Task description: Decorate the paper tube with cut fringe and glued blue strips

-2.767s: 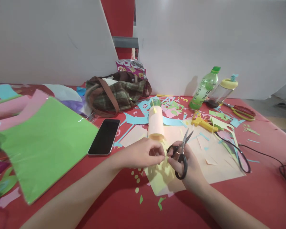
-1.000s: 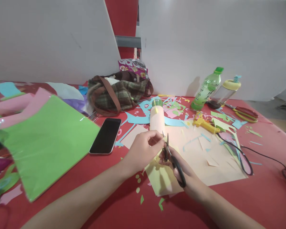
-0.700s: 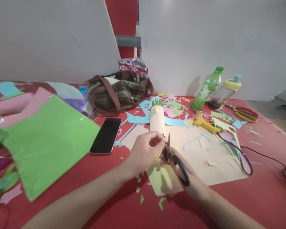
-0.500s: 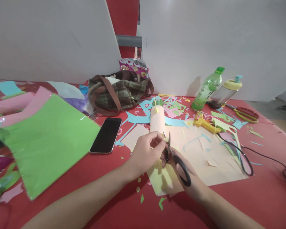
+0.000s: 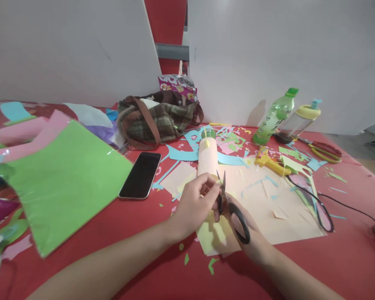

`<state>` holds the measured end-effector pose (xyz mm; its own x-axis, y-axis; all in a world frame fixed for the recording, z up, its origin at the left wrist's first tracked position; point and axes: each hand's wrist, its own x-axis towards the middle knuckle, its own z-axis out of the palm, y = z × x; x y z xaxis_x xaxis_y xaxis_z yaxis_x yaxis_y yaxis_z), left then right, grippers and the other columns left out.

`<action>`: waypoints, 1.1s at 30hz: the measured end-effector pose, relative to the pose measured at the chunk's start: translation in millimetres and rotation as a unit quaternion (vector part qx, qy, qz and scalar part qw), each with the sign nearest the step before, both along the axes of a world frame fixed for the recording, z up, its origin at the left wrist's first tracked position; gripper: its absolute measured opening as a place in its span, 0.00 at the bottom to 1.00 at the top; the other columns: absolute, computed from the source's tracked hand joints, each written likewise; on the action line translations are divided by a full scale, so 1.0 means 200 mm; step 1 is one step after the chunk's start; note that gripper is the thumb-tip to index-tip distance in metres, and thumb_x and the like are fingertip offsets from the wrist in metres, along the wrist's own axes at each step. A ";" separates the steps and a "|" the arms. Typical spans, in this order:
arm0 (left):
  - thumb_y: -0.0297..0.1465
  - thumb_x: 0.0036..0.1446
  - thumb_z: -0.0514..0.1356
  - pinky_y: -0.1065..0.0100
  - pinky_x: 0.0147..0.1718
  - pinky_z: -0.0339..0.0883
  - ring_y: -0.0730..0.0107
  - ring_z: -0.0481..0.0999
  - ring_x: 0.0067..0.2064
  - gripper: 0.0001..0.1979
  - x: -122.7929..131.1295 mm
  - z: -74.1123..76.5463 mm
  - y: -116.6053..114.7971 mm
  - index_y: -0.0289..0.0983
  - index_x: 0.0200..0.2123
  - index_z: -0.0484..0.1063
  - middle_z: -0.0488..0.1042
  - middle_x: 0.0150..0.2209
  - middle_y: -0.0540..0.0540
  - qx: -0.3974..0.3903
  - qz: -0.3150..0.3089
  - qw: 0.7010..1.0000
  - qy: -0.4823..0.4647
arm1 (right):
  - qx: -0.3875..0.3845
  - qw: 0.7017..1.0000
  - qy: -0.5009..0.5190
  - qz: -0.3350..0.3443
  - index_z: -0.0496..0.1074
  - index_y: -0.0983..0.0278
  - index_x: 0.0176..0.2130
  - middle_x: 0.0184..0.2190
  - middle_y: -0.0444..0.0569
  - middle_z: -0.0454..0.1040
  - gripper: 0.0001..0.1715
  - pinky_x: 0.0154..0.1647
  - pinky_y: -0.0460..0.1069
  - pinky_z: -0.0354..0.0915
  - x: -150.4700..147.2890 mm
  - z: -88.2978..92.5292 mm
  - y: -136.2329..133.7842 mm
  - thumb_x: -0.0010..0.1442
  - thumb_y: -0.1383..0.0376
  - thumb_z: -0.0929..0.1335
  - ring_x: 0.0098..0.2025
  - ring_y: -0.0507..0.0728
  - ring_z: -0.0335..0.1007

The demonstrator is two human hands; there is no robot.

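Observation:
My right hand (image 5: 253,237) grips black-handled scissors (image 5: 227,201), fingers in the loops. Their blades point up and away from me and stand slightly apart. Close beside them, my left hand (image 5: 197,200) pinches a small pale yellow paper piece (image 5: 219,182) at the blades. Its exact outline is too small to make out. Just beyond my hands lies a cylinder wrapped in cream paper (image 5: 208,157), with a green end and a yellow strip on it. Below my hands is a sheet of yellow paper (image 5: 214,241), partly in their shadow.
Left are a phone (image 5: 140,175) and a large green sheet (image 5: 68,179). Cream paper (image 5: 256,216) with scraps spreads right, near a yellow glue gun (image 5: 271,163) and its cord. Behind stand a plaid bag (image 5: 168,121), a green bottle (image 5: 275,114), a clear cup (image 5: 300,121) and pliers (image 5: 325,152).
The view has shifted slightly, so the background sits a little further right. My hands keep nearly the same pose, with the scissor blades a little closer together.

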<state>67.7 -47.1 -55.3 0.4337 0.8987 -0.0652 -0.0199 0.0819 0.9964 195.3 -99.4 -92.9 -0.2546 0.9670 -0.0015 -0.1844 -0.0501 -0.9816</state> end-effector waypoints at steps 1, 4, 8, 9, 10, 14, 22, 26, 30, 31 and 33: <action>0.33 0.53 0.49 0.74 0.16 0.62 0.78 0.65 0.17 0.09 0.00 0.00 0.00 0.37 0.23 0.56 0.60 0.17 0.55 -0.001 0.001 1.000 0.000 | 0.001 1.000 -0.001 0.001 0.58 0.59 0.48 0.34 0.48 0.59 0.25 0.39 0.51 0.56 0.00 0.00 0.00 0.53 0.52 0.60 0.33 0.54 0.56; 0.33 0.53 0.50 0.73 0.17 0.63 0.78 0.65 0.18 0.09 0.00 0.00 0.00 0.37 0.23 0.57 0.59 0.17 0.55 0.001 0.006 1.000 0.005 | 0.003 1.000 -0.005 -0.001 0.59 0.59 0.47 0.33 0.48 0.59 0.24 0.38 0.51 0.56 0.00 0.00 0.00 0.53 0.52 0.60 0.33 0.54 0.56; 0.32 0.53 0.49 0.74 0.20 0.64 0.79 0.65 0.19 0.09 0.00 -0.01 -0.01 0.37 0.23 0.57 0.59 0.17 0.55 0.012 0.018 1.000 0.010 | 0.002 1.000 -0.009 -0.006 0.60 0.60 0.46 0.32 0.48 0.59 0.23 0.37 0.51 0.56 0.00 0.00 0.00 0.52 0.52 0.61 0.34 0.55 0.55; 0.32 0.53 0.49 0.74 0.21 0.63 0.79 0.65 0.19 0.09 0.00 -0.01 -0.01 0.37 0.23 0.57 0.59 0.17 0.55 0.014 0.021 1.000 0.009 | 0.001 1.000 -0.009 -0.006 0.60 0.60 0.46 0.32 0.48 0.59 0.24 0.37 0.51 0.56 0.00 0.00 0.00 0.52 0.52 0.60 0.34 0.55 0.55; 0.32 0.53 0.49 0.74 0.21 0.63 0.79 0.65 0.19 0.09 0.00 -0.01 -0.01 0.37 0.23 0.58 0.59 0.17 0.55 0.015 0.023 1.000 0.007 | 0.000 1.000 -0.008 -0.004 0.59 0.60 0.47 0.32 0.48 0.59 0.24 0.37 0.51 0.56 0.00 0.00 0.00 0.52 0.52 0.60 0.33 0.55 0.55; 0.32 0.53 0.49 0.75 0.20 0.63 0.80 0.64 0.19 0.09 0.00 -0.01 -0.02 0.37 0.23 0.58 0.58 0.17 0.56 0.016 0.028 0.999 0.001 | 0.000 1.000 -0.003 0.001 0.59 0.59 0.47 0.33 0.47 0.58 0.23 0.37 0.50 0.56 0.00 0.00 0.00 0.53 0.53 0.60 0.33 0.54 0.55; 0.32 0.53 0.49 0.75 0.16 0.62 0.79 0.64 0.18 0.07 0.01 -0.02 -0.03 0.37 0.24 0.58 0.59 0.17 0.55 0.030 0.035 0.999 0.019 | 0.001 1.000 -0.008 -0.003 0.59 0.59 0.46 0.34 0.48 0.58 0.24 0.38 0.51 0.56 0.00 0.00 0.00 0.52 0.52 0.60 0.36 0.56 0.55; 0.32 0.54 0.48 0.76 0.15 0.61 0.79 0.64 0.17 0.08 0.01 -0.02 -0.03 0.37 0.24 0.57 0.59 0.17 0.55 0.025 0.032 0.999 0.018 | -0.005 1.000 -0.008 0.002 0.59 0.60 0.47 0.34 0.48 0.58 0.24 0.38 0.52 0.56 0.00 0.00 0.00 0.52 0.52 0.60 0.35 0.56 0.55; 0.32 0.54 0.48 0.76 0.16 0.62 0.80 0.64 0.17 0.08 0.01 -0.02 -0.04 0.37 0.24 0.58 0.59 0.17 0.55 0.033 0.040 0.998 0.021 | -0.005 1.000 -0.005 0.008 0.59 0.60 0.47 0.33 0.48 0.58 0.24 0.38 0.51 0.55 0.00 0.00 0.00 0.53 0.53 0.60 0.34 0.54 0.54; 0.32 0.54 0.49 0.76 0.17 0.62 0.80 0.64 0.18 0.08 0.01 -0.03 -0.04 0.37 0.24 0.58 0.59 0.17 0.55 0.034 0.043 0.998 0.022 | -0.006 1.000 -0.005 0.008 0.59 0.60 0.47 0.33 0.47 0.58 0.24 0.38 0.50 0.55 0.00 0.00 0.00 0.53 0.53 0.60 0.34 0.54 0.54; 0.33 0.54 0.49 0.75 0.17 0.63 0.79 0.65 0.18 0.08 0.01 -0.03 -0.03 0.37 0.25 0.58 0.59 0.17 0.55 0.028 0.036 0.999 0.018 | -0.007 1.000 -0.004 0.008 0.59 0.60 0.47 0.32 0.47 0.58 0.23 0.38 0.50 0.55 0.00 0.00 0.00 0.53 0.53 0.60 0.33 0.54 0.55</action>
<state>68.8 -53.8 -60.5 0.3657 0.9303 -0.0275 0.0113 0.0251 0.9996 195.4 -99.2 -92.4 -0.2704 0.9626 -0.0180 -0.1751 -0.0675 -0.9822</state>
